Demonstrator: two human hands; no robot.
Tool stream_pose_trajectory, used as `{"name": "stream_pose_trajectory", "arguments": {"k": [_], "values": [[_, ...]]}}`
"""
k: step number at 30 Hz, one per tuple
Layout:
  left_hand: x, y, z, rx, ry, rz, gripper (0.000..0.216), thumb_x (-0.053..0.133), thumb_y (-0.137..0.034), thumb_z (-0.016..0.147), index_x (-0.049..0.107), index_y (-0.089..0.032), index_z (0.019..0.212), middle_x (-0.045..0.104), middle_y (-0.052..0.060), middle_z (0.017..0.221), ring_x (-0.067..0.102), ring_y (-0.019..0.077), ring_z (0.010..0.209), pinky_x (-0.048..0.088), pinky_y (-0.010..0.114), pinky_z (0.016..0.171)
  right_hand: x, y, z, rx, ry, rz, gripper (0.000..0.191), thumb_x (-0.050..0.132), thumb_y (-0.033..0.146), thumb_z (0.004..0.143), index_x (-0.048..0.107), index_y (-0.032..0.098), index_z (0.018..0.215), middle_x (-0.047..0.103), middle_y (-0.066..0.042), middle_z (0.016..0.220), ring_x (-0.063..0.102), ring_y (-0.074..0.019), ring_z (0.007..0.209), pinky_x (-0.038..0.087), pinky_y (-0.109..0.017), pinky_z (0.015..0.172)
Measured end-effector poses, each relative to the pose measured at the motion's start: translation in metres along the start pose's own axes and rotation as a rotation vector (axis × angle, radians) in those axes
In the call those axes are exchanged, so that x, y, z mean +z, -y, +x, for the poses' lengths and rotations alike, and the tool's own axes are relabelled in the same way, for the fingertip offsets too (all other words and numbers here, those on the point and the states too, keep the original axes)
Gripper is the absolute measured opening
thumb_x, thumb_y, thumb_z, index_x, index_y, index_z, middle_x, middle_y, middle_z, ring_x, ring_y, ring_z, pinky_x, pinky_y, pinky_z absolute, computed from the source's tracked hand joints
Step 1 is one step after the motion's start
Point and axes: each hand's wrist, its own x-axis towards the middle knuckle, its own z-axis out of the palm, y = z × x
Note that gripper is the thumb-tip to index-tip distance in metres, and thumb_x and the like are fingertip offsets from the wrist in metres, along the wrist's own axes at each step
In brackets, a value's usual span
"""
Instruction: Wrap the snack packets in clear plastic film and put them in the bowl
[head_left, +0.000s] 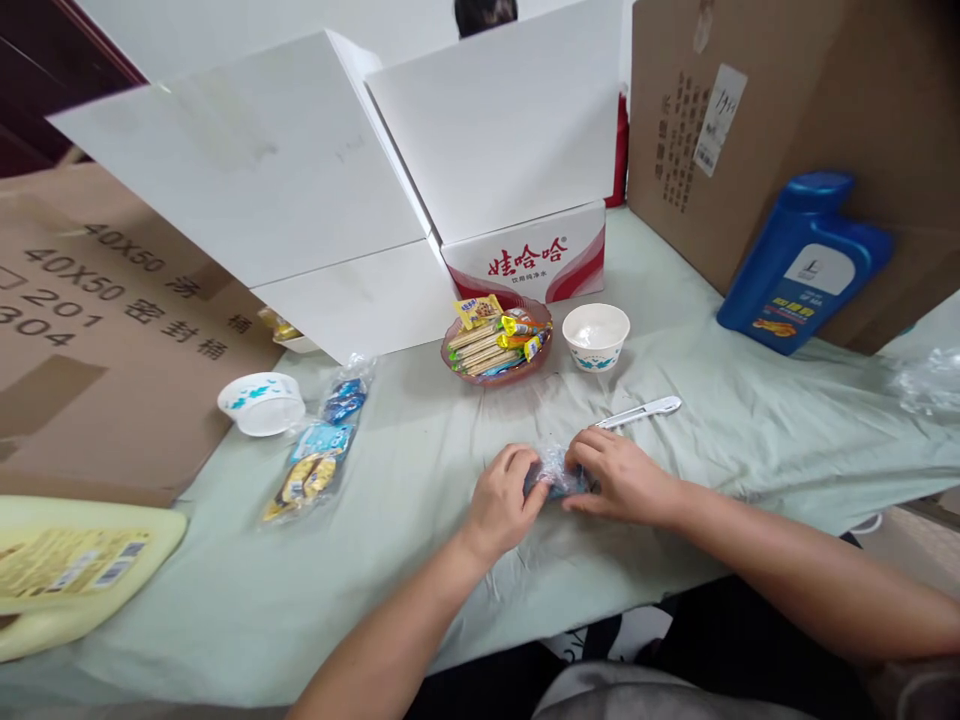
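Observation:
My left hand (504, 508) and my right hand (624, 480) face each other near the front of the table, fingers closed on a small crinkled clear plastic packet (553, 468). Something dark and bluish shows through its film, but its kind is not clear. Just beyond my right hand lies a white utility knife (641, 412). Behind it stands a white paper bowl (597, 335) with a blue leaf pattern. To its left, a pinkish glass bowl (495, 375) carries stick snacks and small wrapped sweets.
At left are a tilted paper bowl (261, 405), a clear bag of wrapped snacks (319, 445) and a yellow jug (82, 570). White boxes (495, 120) stand behind, with a person's head above. A blue bottle (806, 265) leans by a large brown carton (750, 130) at right.

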Motion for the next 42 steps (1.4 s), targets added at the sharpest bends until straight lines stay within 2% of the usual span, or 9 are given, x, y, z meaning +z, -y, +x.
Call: {"name": "stream_pose_trajectory", "arguments": {"k": [5,11,17,20,23,27,33,39,42], "values": [[0.0,-0.003,-0.002,0.031,-0.073,-0.025,0.01,0.044,-0.02,0.094,0.052,-0.021,0.088,0.063,0.009,0.102,0.063,0.0201,0.099,0.052,0.034,0.085,0.004,0.003,-0.001,0.033,-0.043,-0.022,0.004,0.057,0.022,0.086,0.054,0.019,0.086,0.058,-0.008,0.087,0.055,-0.022,0.083,0.048,-0.035,0.074],[0.007,0.0,0.0,0.032,-0.104,0.05,0.011,0.05,-0.01,0.082,0.048,-0.021,0.083,0.059,0.012,0.122,0.06,0.0247,0.114,0.051,0.04,0.093,0.012,-0.005,-0.004,0.147,-0.048,0.009,0.05,0.063,0.013,0.074,0.05,0.015,0.122,0.056,-0.015,0.114,0.054,-0.028,0.106,0.049,-0.045,0.09],[0.013,0.004,-0.003,0.093,-0.079,0.037,0.058,0.058,-0.011,0.072,0.044,-0.021,0.127,0.055,0.013,0.129,0.056,0.0293,0.118,0.051,0.047,0.096,0.006,0.0,-0.001,-0.045,-0.002,0.105,0.049,0.072,0.028,0.078,0.058,0.016,0.123,0.059,-0.015,0.118,0.05,-0.0295,0.11,0.044,-0.05,0.095],[0.012,0.001,-0.004,0.1,-0.017,0.065,0.064,0.063,-0.018,0.074,0.044,-0.022,0.135,0.055,0.013,0.126,0.056,0.0302,0.116,0.05,0.048,0.097,0.002,0.004,0.0,-0.158,0.01,0.246,0.048,0.066,0.032,0.085,0.054,0.019,0.129,0.061,-0.014,0.121,0.053,-0.0273,0.112,0.044,-0.048,0.098],[0.006,-0.001,-0.002,0.045,0.023,-0.025,0.054,0.069,-0.031,0.076,0.052,-0.023,0.127,0.056,0.012,0.121,0.056,0.0289,0.113,0.049,0.046,0.098,0.001,0.005,-0.001,-0.122,0.004,0.39,0.044,0.06,0.034,0.091,0.05,0.02,0.132,0.063,-0.014,0.119,0.058,-0.024,0.108,0.048,-0.042,0.093],[-0.007,0.01,0.006,-0.108,0.006,-0.38,0.017,0.06,-0.036,0.085,0.062,-0.02,0.092,0.061,0.01,0.109,0.06,0.0227,0.104,0.05,0.038,0.091,0.004,0.0,-0.003,0.018,-0.024,0.374,0.032,0.052,0.025,0.093,0.052,0.019,0.125,0.062,-0.013,0.115,0.061,-0.0206,0.097,0.053,-0.036,0.081],[-0.038,0.044,0.018,-0.519,-0.11,-0.778,0.024,0.069,-0.035,0.069,0.054,-0.018,0.074,0.063,0.003,0.087,0.06,0.0143,0.074,0.05,0.026,0.066,0.012,-0.01,-0.004,-0.026,-0.002,0.113,0.059,0.065,0.027,0.085,0.043,0.018,0.139,0.051,-0.019,0.131,0.052,-0.0298,0.116,0.048,-0.05,0.096],[-0.047,0.049,0.018,-0.529,-0.047,-0.679,0.013,0.061,-0.022,0.064,0.057,-0.018,0.075,0.059,-0.002,0.065,0.055,0.0115,0.059,0.043,0.023,0.055,0.003,-0.011,0.0,-0.045,-0.119,0.173,0.015,0.05,0.015,0.09,0.062,0.02,0.098,0.059,-0.009,0.092,0.057,-0.0204,0.088,0.051,-0.036,0.077],[-0.047,0.057,0.017,-0.532,-0.183,-0.553,0.009,0.056,-0.024,0.066,0.057,-0.018,0.073,0.057,-0.002,0.062,0.054,0.0123,0.058,0.044,0.024,0.056,-0.008,-0.021,0.0,0.062,-0.324,0.283,0.009,0.049,0.018,0.092,0.057,0.021,0.09,0.06,-0.004,0.085,0.057,-0.0172,0.079,0.05,-0.032,0.072]]}}
